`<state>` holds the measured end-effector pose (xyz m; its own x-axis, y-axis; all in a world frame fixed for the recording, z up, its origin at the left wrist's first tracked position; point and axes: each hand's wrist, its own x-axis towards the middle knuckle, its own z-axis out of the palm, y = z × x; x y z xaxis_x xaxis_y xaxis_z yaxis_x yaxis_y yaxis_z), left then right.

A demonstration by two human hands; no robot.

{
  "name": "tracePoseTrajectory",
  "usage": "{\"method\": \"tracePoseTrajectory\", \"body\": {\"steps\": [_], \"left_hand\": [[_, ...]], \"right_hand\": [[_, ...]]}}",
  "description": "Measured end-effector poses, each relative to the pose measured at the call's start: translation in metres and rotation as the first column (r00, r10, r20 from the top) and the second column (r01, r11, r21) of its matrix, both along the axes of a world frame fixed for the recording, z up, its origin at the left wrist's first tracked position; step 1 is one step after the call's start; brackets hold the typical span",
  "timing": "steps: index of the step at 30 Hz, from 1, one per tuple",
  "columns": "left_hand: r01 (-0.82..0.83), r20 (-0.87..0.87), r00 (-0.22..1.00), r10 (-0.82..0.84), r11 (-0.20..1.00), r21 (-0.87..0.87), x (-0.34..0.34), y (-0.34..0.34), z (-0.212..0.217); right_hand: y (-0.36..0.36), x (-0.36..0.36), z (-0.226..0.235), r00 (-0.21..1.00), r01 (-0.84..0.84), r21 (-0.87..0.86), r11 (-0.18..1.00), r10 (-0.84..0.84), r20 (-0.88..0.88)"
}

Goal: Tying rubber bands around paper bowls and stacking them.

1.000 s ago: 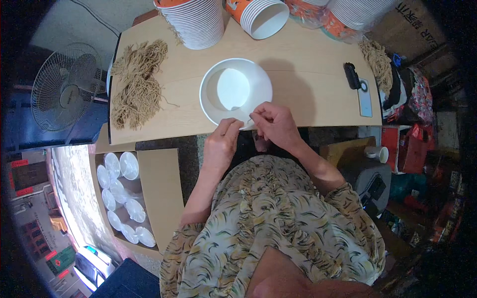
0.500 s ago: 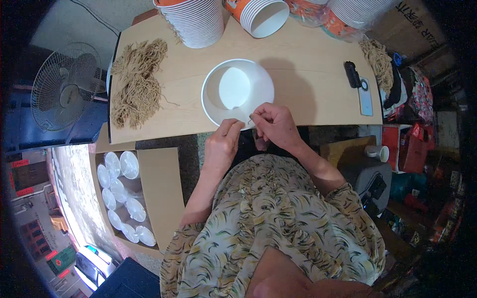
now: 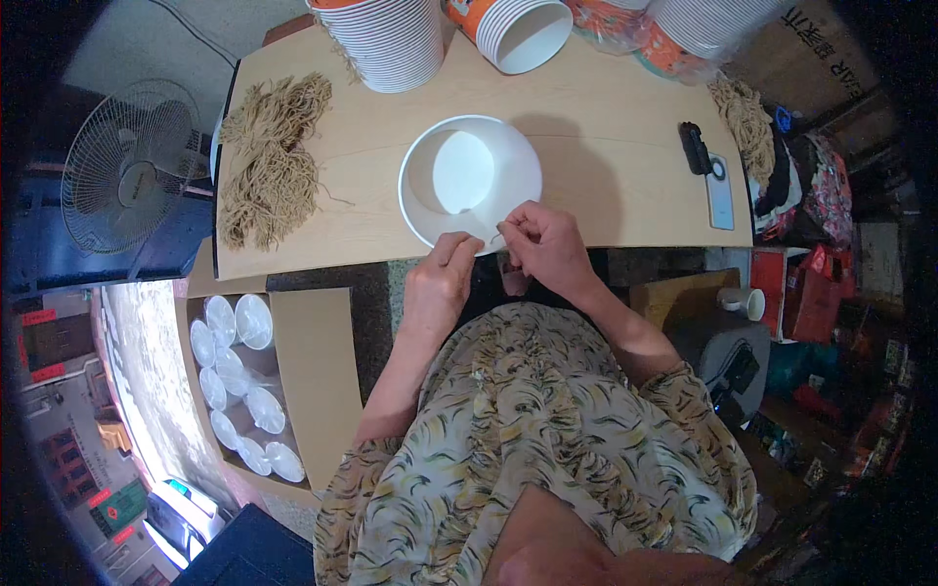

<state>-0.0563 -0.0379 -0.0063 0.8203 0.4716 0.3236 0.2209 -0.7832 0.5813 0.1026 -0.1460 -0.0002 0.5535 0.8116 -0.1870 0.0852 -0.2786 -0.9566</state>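
Observation:
A large white paper bucket [image 3: 528,168] lies tipped on the table, its open mouth toward me and its pale round bottom visible inside. At its near rim, my left hand [image 3: 440,283] is closed, thumb and fingers pinched against the edge. Just to the right, my right hand [image 3: 549,249] pinches a short thin piece of tan cord [image 3: 496,237] between thumb and forefinger. The cord's other end is lost between the left fingertips and the rim. Whether it passes through the bucket wall cannot be made out.
Bundles of tan cord [image 3: 274,161] lie on the table's left. Stacked paper buckets [image 3: 396,49] stand at the back, with another stack [image 3: 528,41] on its side. A phone [image 3: 720,190] and black device [image 3: 695,146] lie right. A carton [image 3: 313,381] of clear plastic cups sits below left.
Both hands stay at the near rim with their fingers pinched. My right fingertips have shifted slightly to the right; the bucket is nearly unmoved.

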Motion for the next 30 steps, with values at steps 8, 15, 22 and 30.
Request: {"method": "tracePoseTrajectory", "body": {"steps": [8,15,22,30], "left_hand": [[-0.003,0.006,1.000,0.003,1.000,0.022,0.001,0.000,0.002],[0.000,-0.003,1.000,0.000,1.000,0.025,0.001,0.000,0.002],[0.014,0.040,0.999,-0.016,0.999,0.051,0.002,0.001,-0.001],[0.015,0.041,0.999,-0.017,0.999,0.042,0.002,0.000,0.002]], "right_hand": [[0.000,-0.002,0.001,0.995,-0.003,0.005,1.000,0.002,0.101],[0.000,-0.001,0.006,1.000,0.007,0.001,1.000,-0.007,0.001],[-0.001,-0.001,0.002,1.000,0.002,-0.026,1.000,-0.002,-0.023],[-0.002,0.002,-0.002,0.999,-0.032,-0.049,0.998,0.032,0.015]]}}
